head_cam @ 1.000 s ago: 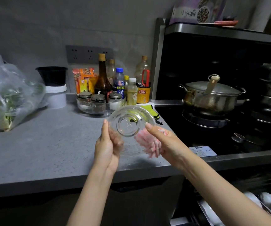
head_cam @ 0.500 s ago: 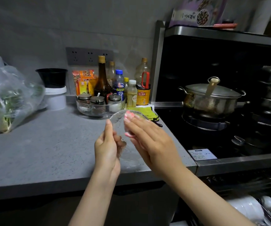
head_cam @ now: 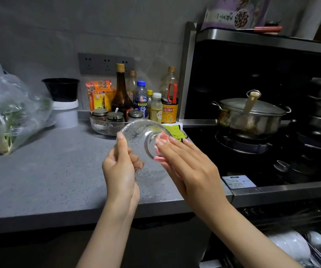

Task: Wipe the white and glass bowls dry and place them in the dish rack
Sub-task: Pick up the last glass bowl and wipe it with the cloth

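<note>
I hold a clear glass bowl (head_cam: pixel 139 136) up over the grey counter's front edge, tilted on its side with its base turned toward my right hand. My left hand (head_cam: pixel 120 167) grips its rim, thumb outside and fingers inside. My right hand (head_cam: pixel 186 163) lies flat with straight fingers, pressing a pink cloth (head_cam: pixel 160 147) against the bowl's base and outer wall. A white bowl (head_cam: pixel 291 246) sits in the pulled-out dish rack (head_cam: pixel 318 254) at the bottom right.
Behind the bowl stand a glass tray of spice jars (head_cam: pixel 105 124), sauce bottles (head_cam: pixel 122 93) and a yellow-green cloth (head_cam: pixel 176 130). A bag of greens (head_cam: pixel 9 117) lies at the left. A lidded pot (head_cam: pixel 250 117) sits on the stove at the right.
The bowl has turned from facing me open-side to lying on its side. My right hand moved from under the bowl to over its base with the cloth.
</note>
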A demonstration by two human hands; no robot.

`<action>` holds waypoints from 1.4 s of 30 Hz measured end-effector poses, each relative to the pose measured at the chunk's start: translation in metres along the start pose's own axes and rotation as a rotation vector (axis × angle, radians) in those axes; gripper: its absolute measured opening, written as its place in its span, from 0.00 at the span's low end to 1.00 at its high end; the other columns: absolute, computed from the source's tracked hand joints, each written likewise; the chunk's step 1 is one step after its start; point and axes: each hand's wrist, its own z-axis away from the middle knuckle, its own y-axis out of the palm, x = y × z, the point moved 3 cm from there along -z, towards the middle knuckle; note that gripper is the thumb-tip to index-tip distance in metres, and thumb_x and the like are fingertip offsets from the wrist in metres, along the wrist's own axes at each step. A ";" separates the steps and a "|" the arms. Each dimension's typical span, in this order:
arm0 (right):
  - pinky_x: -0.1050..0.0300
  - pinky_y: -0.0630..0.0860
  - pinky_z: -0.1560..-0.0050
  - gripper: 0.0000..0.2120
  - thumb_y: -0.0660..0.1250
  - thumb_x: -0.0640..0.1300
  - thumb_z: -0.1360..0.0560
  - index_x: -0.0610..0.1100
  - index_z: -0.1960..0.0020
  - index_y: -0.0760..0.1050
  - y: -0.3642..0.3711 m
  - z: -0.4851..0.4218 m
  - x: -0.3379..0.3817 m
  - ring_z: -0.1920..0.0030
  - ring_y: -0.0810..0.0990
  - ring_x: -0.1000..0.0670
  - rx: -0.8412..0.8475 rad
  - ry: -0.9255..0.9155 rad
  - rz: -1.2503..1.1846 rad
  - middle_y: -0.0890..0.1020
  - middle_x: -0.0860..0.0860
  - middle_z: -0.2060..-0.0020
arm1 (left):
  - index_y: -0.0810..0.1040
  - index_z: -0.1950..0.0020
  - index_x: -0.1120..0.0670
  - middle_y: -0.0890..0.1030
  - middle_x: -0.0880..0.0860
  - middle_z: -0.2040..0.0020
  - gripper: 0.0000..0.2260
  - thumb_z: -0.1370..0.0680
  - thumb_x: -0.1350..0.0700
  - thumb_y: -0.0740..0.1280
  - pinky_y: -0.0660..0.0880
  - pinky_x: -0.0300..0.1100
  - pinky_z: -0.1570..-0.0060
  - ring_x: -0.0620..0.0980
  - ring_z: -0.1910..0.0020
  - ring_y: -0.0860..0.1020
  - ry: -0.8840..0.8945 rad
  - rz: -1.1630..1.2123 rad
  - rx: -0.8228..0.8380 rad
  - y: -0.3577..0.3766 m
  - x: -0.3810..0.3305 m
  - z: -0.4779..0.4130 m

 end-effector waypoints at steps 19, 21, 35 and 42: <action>0.41 0.63 0.30 0.16 0.60 0.45 0.20 0.46 0.34 0.76 0.021 -0.001 0.013 0.28 0.66 0.44 0.062 -0.073 0.063 0.72 0.43 0.31 | 0.82 0.48 0.55 0.86 0.53 0.54 0.16 0.20 0.45 0.61 0.81 0.41 0.58 0.49 0.54 0.84 -0.203 0.163 0.353 0.018 0.010 0.008; 0.42 0.64 0.30 0.16 0.58 0.46 0.20 0.46 0.36 0.78 0.018 -0.011 0.013 0.29 0.68 0.44 0.063 0.001 0.006 0.74 0.44 0.33 | 0.82 0.47 0.55 0.85 0.54 0.53 0.15 0.20 0.47 0.61 0.80 0.39 0.59 0.49 0.54 0.84 -0.159 0.141 0.353 0.018 0.008 0.006; 0.47 0.69 0.32 0.18 0.54 0.46 0.18 0.45 0.29 0.67 0.024 -0.003 -0.011 0.28 0.65 0.45 0.009 0.279 -0.484 0.64 0.46 0.28 | 0.65 0.68 0.51 0.60 0.45 0.79 0.18 0.20 0.46 0.61 0.65 0.31 0.79 0.41 0.81 0.60 -0.108 0.104 0.183 0.014 0.002 -0.005; 0.42 0.59 0.26 0.30 0.68 0.31 0.25 0.48 0.28 0.64 0.038 0.022 -0.022 0.24 0.56 0.43 0.095 -0.048 -0.166 0.59 0.47 0.26 | 0.73 0.56 0.52 0.76 0.54 0.53 0.16 0.25 0.38 0.64 0.78 0.52 0.44 0.53 0.56 0.76 -0.306 0.232 0.171 0.017 0.025 -0.031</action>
